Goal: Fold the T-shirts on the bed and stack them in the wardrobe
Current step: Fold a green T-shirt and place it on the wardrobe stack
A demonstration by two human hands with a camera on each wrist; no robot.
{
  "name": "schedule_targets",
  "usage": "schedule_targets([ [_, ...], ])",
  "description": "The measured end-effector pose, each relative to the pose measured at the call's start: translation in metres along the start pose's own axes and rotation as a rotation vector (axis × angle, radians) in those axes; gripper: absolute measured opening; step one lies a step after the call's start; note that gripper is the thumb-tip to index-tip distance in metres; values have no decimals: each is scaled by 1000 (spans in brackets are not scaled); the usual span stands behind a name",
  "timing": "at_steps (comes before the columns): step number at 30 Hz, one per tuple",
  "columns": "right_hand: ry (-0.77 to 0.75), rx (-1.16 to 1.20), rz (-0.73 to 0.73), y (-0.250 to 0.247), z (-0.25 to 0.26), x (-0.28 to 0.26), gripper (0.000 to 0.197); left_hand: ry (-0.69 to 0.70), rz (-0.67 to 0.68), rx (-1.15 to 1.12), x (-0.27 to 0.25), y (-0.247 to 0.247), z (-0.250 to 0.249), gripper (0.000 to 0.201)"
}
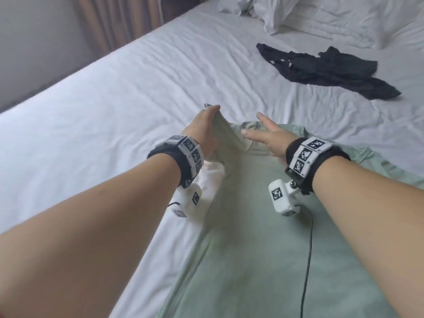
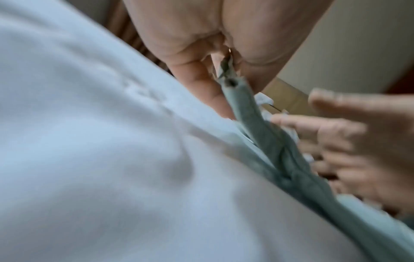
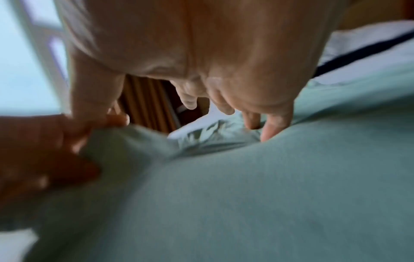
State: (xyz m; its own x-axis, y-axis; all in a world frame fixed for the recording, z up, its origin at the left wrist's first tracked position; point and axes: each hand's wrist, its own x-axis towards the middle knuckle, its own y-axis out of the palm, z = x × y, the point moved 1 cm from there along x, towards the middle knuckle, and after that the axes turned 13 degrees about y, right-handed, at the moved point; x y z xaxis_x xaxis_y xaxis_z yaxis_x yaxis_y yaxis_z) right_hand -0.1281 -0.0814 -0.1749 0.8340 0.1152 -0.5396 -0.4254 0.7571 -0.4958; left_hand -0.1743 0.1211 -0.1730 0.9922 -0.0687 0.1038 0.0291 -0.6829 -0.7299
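Note:
A pale green T-shirt (image 1: 263,237) lies spread on the white bed (image 1: 103,111), collar end away from me. My left hand (image 1: 207,125) pinches the shirt's left shoulder and sleeve and holds that part lifted off the sheet; in the left wrist view the green fabric (image 2: 244,106) is gripped between thumb and fingers (image 2: 201,85). My right hand (image 1: 268,136) hovers flat and open over the collar area, fingers spread; its fingertips (image 3: 268,131) touch the green shirt (image 3: 246,195). A black T-shirt (image 1: 330,72) lies crumpled farther back on the right.
White pillows (image 1: 286,12) are piled at the head of the bed, top right. A brown curtain (image 1: 114,21) and a grey wall stand beyond the bed's left edge. A black cable (image 1: 307,249) hangs from my right wrist camera across the green shirt.

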Motion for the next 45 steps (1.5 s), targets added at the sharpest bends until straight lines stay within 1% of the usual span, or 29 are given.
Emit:
schedule_targets([
  [3, 13, 607, -39, -23, -22, -29, 60, 158, 165, 105, 3, 17, -59, 91],
  [4, 40, 758, -35, -28, -30, -36, 50, 224, 221, 115, 0, 22, -78, 89],
  [5, 71, 875, -28, -30, -38, -39, 47, 282, 265, 118, -2, 26, -90, 85],
  [6, 91, 959, 4, -30, -46, -43, 45, 310, 274, 109, -4, 28, -95, 80],
  [7, 107, 992, 19, -28, -53, -42, 43, 280, 248, 81, -5, 29, -92, 75],
  [8, 110, 1000, 39, -24, -58, -45, 41, 205, 206, 44, -6, 28, -87, 68],
  [10, 117, 964, 16, -15, -62, -42, 36, 20, 156, 31, -7, 26, -70, 47],
  [11, 110, 887, -34, -12, -61, -42, 33, -63, 181, 75, -8, 26, -64, 36],
  [12, 102, 797, -97, -10, -60, -39, 35, -116, 247, 135, -10, 30, -60, 30],
  [14, 102, 606, -238, -11, -60, -27, 67, -170, 419, 219, -17, 41, -52, 42],
  [15, 102, 511, -299, -14, -58, -24, 78, -182, 476, 241, -19, 46, -48, 48],
  [16, 118, 404, -347, -18, -56, -24, 79, -187, 516, 257, -20, 48, -45, 51],
  [19, 225, -19, -505, -25, -49, -32, 65, -221, 578, 196, -16, 49, -34, 56],
  [20, 238, -173, -565, -25, -48, -31, 64, -229, 582, 158, -14, 48, -30, 57],
  [21, 210, -307, -591, -22, -44, -34, 66, -243, 577, 110, -13, 49, -24, 55],
  [22, 160, -411, -560, -15, -41, -30, 69, -263, 574, 63, -13, 51, -18, 52],
  [23, 109, -498, -489, -6, -38, -28, 76, -288, 579, -1, -12, 53, -13, 46],
  [24, 89, -570, -397, 4, -37, -27, 91, -336, 570, -90, -12, 55, -9, 47],
  [26, 114, -678, -264, 18, -40, -23, 120, -448, 495, -241, -8, 58, 0, 53],
  [27, 130, -719, -229, 22, -44, -22, 125, -465, 465, -272, -7, 60, 3, 51],
  [30, 155, -783, -174, 22, -53, -19, 129, -502, 416, -296, -9, 62, 5, 40],
  [31, 164, -803, -159, 21, -54, -17, 134, -514, 374, -328, -9, 63, 8, 36],
  [33, 177, -851, -147, 22, -55, -14, 144, -524, 327, -352, -7, 68, 17, 35],
  [36, 181, -898, -163, 27, -58, -11, 151, -518, 310, -387, -4, 73, 25, 31],
  [39, 195, -889, -151, 29, -55, -14, 150, -480, 293, -362, -2, 75, 21, 28],
  [41, 174, -761, -136, 22, -48, -25, 138, -476, 276, -318, -4, 73, 10, 32],
  [42, 144, -665, -150, 15, -45, -31, 123, -491, 246, -332, -6, 69, 2, 35],
  [44, 87, -485, -256, -4, -42, -50, 85, -515, 193, -310, -5, 61, -15, 41],
  [45, 77, -415, -308, -14, -44, -60, 73, -497, 175, -289, -4, 57, -25, 43],
])
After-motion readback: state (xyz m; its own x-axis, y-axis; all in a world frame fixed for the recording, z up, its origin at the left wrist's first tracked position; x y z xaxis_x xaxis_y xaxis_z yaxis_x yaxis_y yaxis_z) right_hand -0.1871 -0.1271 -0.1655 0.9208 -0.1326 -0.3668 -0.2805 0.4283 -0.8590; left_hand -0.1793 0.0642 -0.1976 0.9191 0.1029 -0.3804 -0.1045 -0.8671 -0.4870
